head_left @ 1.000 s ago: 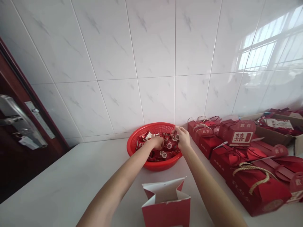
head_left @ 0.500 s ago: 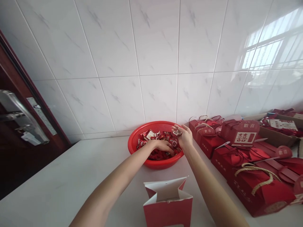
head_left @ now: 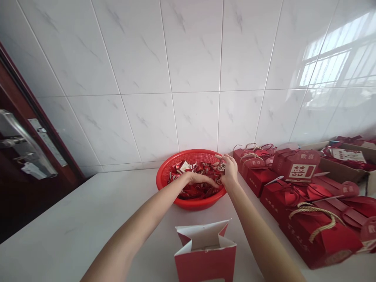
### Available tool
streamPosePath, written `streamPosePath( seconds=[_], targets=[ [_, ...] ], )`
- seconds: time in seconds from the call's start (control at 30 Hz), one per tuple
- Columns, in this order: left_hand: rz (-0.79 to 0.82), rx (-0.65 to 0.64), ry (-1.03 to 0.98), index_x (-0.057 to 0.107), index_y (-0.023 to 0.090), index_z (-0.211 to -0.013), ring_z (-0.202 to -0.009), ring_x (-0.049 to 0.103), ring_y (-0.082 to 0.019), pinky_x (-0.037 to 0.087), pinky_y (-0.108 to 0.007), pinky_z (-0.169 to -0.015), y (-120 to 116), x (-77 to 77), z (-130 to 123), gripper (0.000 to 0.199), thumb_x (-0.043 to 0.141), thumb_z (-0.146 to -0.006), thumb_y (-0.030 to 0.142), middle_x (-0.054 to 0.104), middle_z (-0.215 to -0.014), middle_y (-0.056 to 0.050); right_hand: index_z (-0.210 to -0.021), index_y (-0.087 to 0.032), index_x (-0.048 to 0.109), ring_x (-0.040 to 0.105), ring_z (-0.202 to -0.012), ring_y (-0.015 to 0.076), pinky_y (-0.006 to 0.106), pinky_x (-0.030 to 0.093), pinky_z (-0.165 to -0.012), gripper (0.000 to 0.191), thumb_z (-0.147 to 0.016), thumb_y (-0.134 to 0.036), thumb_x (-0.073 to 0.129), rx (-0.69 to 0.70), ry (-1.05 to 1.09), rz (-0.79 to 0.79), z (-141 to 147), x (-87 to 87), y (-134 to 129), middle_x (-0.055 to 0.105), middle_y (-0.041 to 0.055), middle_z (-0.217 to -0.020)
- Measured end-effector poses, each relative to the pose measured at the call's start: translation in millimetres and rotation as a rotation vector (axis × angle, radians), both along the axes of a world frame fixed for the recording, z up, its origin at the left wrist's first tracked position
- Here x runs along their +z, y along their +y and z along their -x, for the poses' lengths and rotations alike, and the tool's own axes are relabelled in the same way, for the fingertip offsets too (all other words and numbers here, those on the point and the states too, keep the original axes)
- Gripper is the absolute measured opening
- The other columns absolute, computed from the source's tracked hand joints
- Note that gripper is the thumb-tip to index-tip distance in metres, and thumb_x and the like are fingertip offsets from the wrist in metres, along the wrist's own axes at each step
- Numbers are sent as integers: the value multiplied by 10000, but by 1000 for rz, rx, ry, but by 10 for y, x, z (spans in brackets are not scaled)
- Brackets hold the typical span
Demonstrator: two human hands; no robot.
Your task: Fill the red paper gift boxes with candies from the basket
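A red plastic basket (head_left: 164, 184) with mesh sides holds a heap of candies in red wrappers (head_left: 190, 192). Over this heap my left hand (head_left: 204, 180) bends down with its fingers drawn together, their tips among the candies near my right palm; what they pinch is mostly hidden. At the basket's right rim, my right hand (head_left: 230, 169) is cupped around wrapped candy (head_left: 222, 165), its palm turned toward the left. Nearer to me, between my forearms, a red paper gift box (head_left: 205, 262) stands upright with its top unfolded, showing a white inside.
Several red gift boxes (head_left: 293, 203) with rope handles and ribbons crowd the right side. Behind them is a cardboard carton (head_left: 340, 168) with red items. A tiled wall (head_left: 196, 117) backs the white tabletop (head_left: 123, 199); a dark door with a metal handle (head_left: 28, 145) is at left.
My left hand has shifted right through the candies, toward my right palm. My right hand has curled more around its candy. The whole view has moved slightly.
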State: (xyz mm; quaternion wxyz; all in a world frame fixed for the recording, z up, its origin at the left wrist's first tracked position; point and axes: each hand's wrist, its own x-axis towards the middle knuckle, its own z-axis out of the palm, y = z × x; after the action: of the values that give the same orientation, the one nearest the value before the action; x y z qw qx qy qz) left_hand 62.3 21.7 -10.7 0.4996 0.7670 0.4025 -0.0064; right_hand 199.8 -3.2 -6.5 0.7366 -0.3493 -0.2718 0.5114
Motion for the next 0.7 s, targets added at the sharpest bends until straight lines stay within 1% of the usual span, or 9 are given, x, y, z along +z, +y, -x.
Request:
streamPosePath(
  seconds=[0.13, 0.17, 0.27, 0.37, 0.47, 0.57, 0.63, 0.7],
  targets=[
    [53, -40, 50, 773, 293, -799, -1111, 636, -245, 467, -331, -1005, -5, 57, -19, 166, 734, -643, 336, 767, -971, 42, -915, -245, 488, 566, -452, 117, 246, 474, -400, 318, -636, -230, 638, -8, 29, 53, 17, 53, -53, 736, -28, -763],
    [55, -42, 66, 774, 295, -780, -1112, 631, -248, 467, -325, -1001, 1, 63, -22, 166, 751, -615, 302, 765, -959, 46, -912, -244, 491, 565, -451, 116, 243, 464, -397, 315, -635, -227, 639, -8, 31, 56, 21, 64, -65, 733, -30, -760],
    [62, -34, 105, 780, 300, -788, -1091, 632, -252, 480, -313, -966, 21, 72, -16, 264, 789, -539, 214, 757, -922, 47, -905, -241, 507, 567, -455, 115, 236, 447, -397, 312, -627, -220, 649, -6, 31, 62, 32, 85, -91, 720, -37, -741],
    [86, -11, 110, 768, 276, -747, -1026, 653, -253, 508, -307, -912, 14, 90, 14, 271, 807, -499, 177, 742, -833, 40, -915, -234, 517, 560, -449, 112, 235, 449, -402, 309, -627, -203, 624, 0, 30, 69, 37, 92, -101, 728, -31, -750],
    [117, 37, 79, 759, 265, -734, -1005, 662, -254, 525, -302, -878, -16, 132, 61, 282, 815, -476, 168, 734, -790, 44, -918, -230, 521, 559, -452, 112, 233, 457, -405, 312, -623, -197, 616, 0, 28, 74, 39, 91, -103, 734, -25, -751],
    [159, 93, -2, 764, 254, -755, -1020, 669, -241, 529, -287, -885, -32, 184, 117, 279, 806, -488, 183, 752, -832, 32, -907, -232, 521, 563, -457, 113, 230, 460, -405, 310, -616, -203, 625, 1, 26, 69, 39, 85, -98, 730, -28, -733],
    [192, 153, -87, 766, 228, -760, -969, 689, -234, 541, -291, -866, -24, 212, 154, 269, 794, -497, 181, 760, -833, 6, -898, -235, 517, 558, -452, 113, 233, 465, -405, 304, -615, -210, 623, 5, 25, 63, 38, 79, -90, 733, -26, -732],
    [203, 234, -177, 759, 206, -768, -879, 704, -227, 560, -309, -810, -5, 231, 187, 251, 785, -519, 191, 758, -812, -12, -890, -235, 513, 557, -452, 115, 236, 462, -401, 302, -611, -214, 627, 11, 24, 57, 36, 75, -80, 738, -22, -741]
  ],
)
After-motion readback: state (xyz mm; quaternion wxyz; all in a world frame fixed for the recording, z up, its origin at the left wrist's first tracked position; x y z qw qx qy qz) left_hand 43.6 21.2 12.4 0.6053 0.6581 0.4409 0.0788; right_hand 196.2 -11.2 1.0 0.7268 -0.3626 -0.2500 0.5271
